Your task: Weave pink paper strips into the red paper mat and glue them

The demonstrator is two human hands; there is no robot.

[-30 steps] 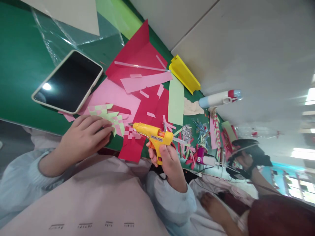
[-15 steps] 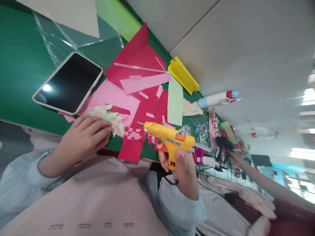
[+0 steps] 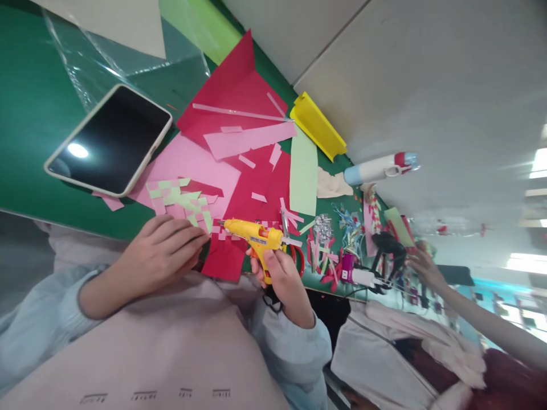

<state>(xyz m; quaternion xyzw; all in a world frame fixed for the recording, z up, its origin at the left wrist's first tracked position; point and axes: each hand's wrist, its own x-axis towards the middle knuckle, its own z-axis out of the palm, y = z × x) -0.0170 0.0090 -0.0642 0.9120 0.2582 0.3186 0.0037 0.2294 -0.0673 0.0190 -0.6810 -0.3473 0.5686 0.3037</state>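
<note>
My right hand (image 3: 280,276) is closed round the handle of a yellow glue gun (image 3: 252,233), whose nozzle points left. A clear glue stick (image 3: 293,241) sticks out of its back. Just left of the nozzle, my left hand (image 3: 171,247) rests palm down at the table's near edge, fingers stretched side by side and thumb hidden. Beyond its fingertips lies a woven piece of green and pink paper strips (image 3: 182,199). Under the nozzle, a pink-and-red checkered weave (image 3: 226,234) joins a red paper strip (image 3: 222,262).
A phone (image 3: 113,139) lies at the left. Red card (image 3: 239,85), a yellow folded holder (image 3: 318,125) and a white bottle (image 3: 378,169) stand farther back. Scissors (image 3: 298,259) and paper scraps (image 3: 322,256) lie at the right. Another person's hand (image 3: 427,267) reaches in there.
The glue gun in my right hand has moved left and slightly down, its nozzle now near my left fingertips. My left hand has shifted slightly right. Scissors and scraps behind the gun have come into view.
</note>
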